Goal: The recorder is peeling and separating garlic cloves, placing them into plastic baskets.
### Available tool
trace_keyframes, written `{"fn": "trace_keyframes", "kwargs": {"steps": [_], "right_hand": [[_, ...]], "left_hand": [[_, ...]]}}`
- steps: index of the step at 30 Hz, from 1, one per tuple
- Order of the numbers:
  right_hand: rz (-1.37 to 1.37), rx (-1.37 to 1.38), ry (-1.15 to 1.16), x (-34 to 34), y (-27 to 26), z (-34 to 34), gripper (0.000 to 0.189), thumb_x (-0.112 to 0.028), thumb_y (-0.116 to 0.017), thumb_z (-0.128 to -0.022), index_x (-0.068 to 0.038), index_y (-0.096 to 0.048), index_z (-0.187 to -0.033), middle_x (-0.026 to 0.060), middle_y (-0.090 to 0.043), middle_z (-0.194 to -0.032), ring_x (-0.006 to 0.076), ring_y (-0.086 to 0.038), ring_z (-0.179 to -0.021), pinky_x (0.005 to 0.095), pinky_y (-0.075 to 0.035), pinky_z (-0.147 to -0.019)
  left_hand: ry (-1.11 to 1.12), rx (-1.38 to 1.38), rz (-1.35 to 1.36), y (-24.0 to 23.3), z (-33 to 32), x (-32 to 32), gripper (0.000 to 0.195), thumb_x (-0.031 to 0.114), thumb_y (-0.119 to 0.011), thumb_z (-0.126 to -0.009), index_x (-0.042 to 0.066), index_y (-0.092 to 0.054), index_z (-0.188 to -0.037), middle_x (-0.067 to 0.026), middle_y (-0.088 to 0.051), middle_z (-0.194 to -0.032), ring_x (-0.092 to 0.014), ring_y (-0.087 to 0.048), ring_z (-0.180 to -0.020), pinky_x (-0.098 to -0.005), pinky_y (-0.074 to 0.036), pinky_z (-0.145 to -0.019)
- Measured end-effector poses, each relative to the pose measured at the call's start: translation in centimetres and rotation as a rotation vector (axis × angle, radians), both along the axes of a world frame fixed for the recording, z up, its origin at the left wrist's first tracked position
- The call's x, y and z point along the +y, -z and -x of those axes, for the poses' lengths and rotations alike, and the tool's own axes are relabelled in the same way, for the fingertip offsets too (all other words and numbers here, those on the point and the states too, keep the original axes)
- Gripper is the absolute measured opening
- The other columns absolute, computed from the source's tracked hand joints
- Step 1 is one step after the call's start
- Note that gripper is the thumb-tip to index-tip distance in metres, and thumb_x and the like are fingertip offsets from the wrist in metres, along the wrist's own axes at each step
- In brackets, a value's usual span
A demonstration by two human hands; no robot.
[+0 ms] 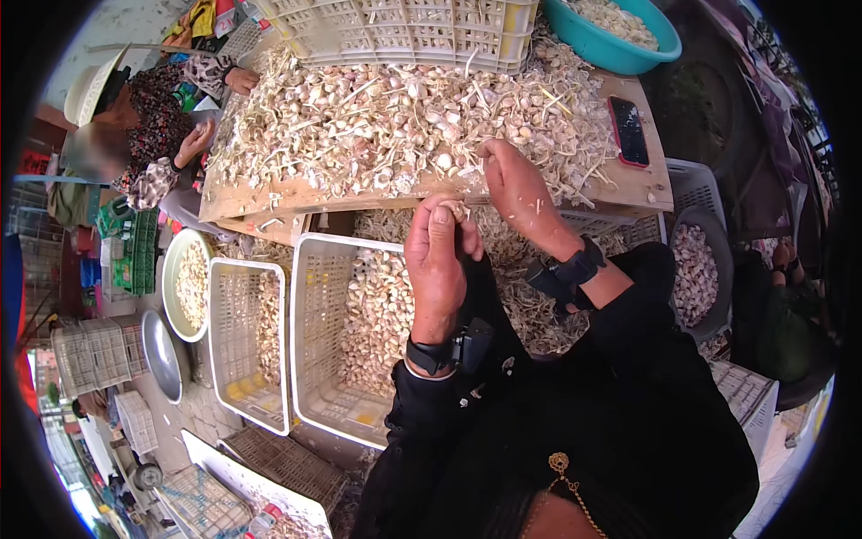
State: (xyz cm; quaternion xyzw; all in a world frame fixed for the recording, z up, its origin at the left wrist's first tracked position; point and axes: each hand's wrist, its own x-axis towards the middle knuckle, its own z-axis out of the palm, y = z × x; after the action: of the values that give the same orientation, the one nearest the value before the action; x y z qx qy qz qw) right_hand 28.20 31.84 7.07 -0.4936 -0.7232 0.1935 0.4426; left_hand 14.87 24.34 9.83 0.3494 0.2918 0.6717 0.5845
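Observation:
Pinched between the thumb and fingers of my left hand (436, 259) is a small piece of garlic with papery skin (458, 208), just off the table's front edge. My right hand (515, 176) is up and to the right of it, at the near side of the garlic heap. Its fingers are curled and partly hidden, so whether they hold a clove cannot be made out. The heap of garlic cloves (377, 128), mixed with husks and dry stalks, spreads over the wooden table (310, 197). One pale, rounded clove (444, 161) lies near my right fingertips.
Crates of cloves (293, 337) stand left of my legs, beside a pale basin (168, 283). A plastic crate (404, 30) and teal basin (663, 50) sit at the table's back; a phone (630, 131) lies right. Another person's hand (241, 81) rests at the left end.

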Motion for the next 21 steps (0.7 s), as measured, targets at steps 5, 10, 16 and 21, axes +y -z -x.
{"fn": "trace_keyframes", "kwargs": {"steps": [5, 10, 16, 21], "right_hand": [[0.318, -0.555, -0.303, 0.2, 3.8, -6.5, 0.02, -0.009, -0.054, -0.093, 0.0, -0.063, -0.109, 0.0178, -0.067, -0.104, 0.0383, -0.063, -0.098, 0.0432, -0.05, -0.086], [-0.111, -0.348, -0.214, 7.4, 4.7, -5.9, 0.022, -0.011, -0.061, -0.09, -0.004, -0.066, -0.111, 0.0155, -0.066, -0.113, 0.0356, -0.063, -0.102, 0.0428, -0.051, -0.089], [-0.345, -0.61, -0.237, 14.9, 7.6, 0.7, 0.012, -0.013, -0.064, -0.083, -0.004, -0.065, -0.091, 0.0129, -0.059, -0.086, 0.0343, -0.059, -0.085, 0.0458, -0.05, -0.074], [-0.22, -0.675, -0.176, 14.5, 8.1, -1.0, 0.021, -0.015, -0.068, -0.079, -0.004, -0.063, -0.097, 0.0106, -0.057, -0.093, 0.0314, -0.057, -0.093, 0.0432, -0.049, -0.079]], "left_hand": [[-0.109, -0.075, 0.095, 3.1, 5.4, -4.1, 0.025, 0.024, -0.045, -0.105, 0.003, -0.053, -0.116, -0.0061, -0.057, -0.09, -0.013, -0.053, -0.07, -0.0285, -0.049, -0.063], [-0.432, 0.7, 0.412, 10.8, 16.8, -10.8, 0.026, 0.021, -0.048, -0.103, -0.001, -0.053, -0.118, -0.0085, -0.059, -0.096, -0.018, -0.058, -0.084, -0.0353, -0.052, -0.076], [-0.582, 1.352, 0.534, 16.7, 19.5, -13.6, 0.037, 0.021, -0.058, -0.098, -0.007, -0.056, -0.123, -0.0191, -0.063, -0.117, -0.027, -0.06, -0.111, -0.0365, -0.047, -0.096], [-0.322, 0.821, 0.254, 11.2, 12.6, -1.5, 0.032, 0.018, -0.057, -0.099, -0.004, -0.058, -0.122, -0.012, -0.066, -0.114, -0.017, -0.062, -0.105, -0.0301, -0.047, -0.093]]}}
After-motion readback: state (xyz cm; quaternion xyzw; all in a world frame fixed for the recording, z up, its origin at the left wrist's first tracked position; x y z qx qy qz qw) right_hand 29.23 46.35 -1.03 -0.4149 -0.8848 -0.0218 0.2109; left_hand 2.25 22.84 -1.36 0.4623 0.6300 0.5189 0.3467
